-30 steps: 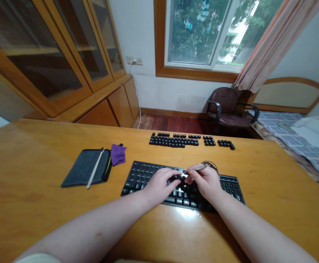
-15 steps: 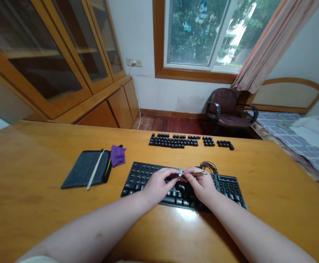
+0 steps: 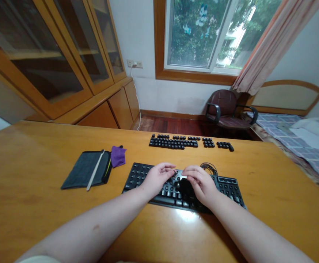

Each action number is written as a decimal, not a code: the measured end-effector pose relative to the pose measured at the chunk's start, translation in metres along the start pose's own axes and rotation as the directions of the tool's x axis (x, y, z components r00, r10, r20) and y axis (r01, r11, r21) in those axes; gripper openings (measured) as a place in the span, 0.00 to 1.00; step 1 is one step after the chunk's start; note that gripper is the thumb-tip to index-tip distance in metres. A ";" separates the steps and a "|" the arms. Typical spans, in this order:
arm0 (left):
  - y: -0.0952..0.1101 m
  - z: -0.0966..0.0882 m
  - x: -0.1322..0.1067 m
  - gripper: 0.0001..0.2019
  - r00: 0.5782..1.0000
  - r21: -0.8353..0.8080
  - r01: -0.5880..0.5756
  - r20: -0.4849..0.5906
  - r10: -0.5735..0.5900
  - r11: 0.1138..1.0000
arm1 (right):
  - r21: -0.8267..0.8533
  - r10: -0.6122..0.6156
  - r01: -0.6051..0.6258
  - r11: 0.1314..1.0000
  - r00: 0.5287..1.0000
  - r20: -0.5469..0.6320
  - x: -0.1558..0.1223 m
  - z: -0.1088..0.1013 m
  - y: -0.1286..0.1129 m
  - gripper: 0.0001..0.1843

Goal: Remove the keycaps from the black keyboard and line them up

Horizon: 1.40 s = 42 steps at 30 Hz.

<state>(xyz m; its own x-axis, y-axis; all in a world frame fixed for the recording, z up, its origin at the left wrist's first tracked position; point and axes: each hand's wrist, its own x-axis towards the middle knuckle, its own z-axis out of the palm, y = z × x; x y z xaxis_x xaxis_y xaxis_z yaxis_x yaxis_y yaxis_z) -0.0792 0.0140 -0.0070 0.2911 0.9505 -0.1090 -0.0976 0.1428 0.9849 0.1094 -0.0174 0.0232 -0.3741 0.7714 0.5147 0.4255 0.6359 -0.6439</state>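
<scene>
A black keyboard (image 3: 159, 201) lies on the desk in front of me, with most of its keycaps off and bare switch posts showing. Over its middle, the thumb and index finger of my left hand (image 3: 159, 178) pinch a small black keycap (image 3: 175, 172). My right hand (image 3: 201, 182) hovers just beside it, above the keyboard. Its fingers are curled together, and what they hold is hidden behind them. Loose black keycaps (image 3: 173, 142) are laid out in rows along the far desk edge.
To the left lie a dark grey pouch (image 3: 82, 170), a pale flat stick (image 3: 95, 170) across it and a purple cloth (image 3: 118, 156). The keyboard's coiled cable (image 3: 209, 168) sits behind my right hand. Beyond the desk (image 3: 38, 160) stands an office chair (image 3: 225, 107).
My hands have moved slightly apart. The left has shifted a little left and up with the keycap. The thin brown tool in my right hand is now hidden from view.
</scene>
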 end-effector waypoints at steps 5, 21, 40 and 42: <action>-0.001 0.001 -0.002 0.18 0.999 -0.047 -0.014 0.037 0.015 0.999 | -0.221 -0.010 0.052 0.974 0.982 0.188 0.001 0.005 0.006 0.14; 0.006 0.004 -0.006 0.14 0.999 0.055 -0.029 0.046 0.026 0.998 | -0.633 0.505 -0.433 0.642 0.860 -0.076 0.077 -0.042 0.071 0.07; 0.002 0.004 -0.005 0.13 0.994 0.099 -0.085 0.084 0.076 0.991 | -0.723 0.540 -0.389 0.570 0.841 -0.027 0.073 -0.009 0.110 0.11; 0.002 0.004 -0.005 0.13 0.994 0.100 -0.083 0.085 0.074 0.991 | -0.723 0.545 -0.394 0.567 0.838 -0.029 0.074 -0.008 0.111 0.11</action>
<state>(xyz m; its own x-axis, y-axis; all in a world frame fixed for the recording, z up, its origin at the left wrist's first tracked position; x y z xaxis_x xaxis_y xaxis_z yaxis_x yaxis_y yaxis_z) -0.0765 0.0088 -0.0042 0.3630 0.9315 -0.0235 -0.0253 0.0351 0.9991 0.1360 0.1100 -0.0055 -0.0575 0.9936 0.0970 0.9847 0.0724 -0.1584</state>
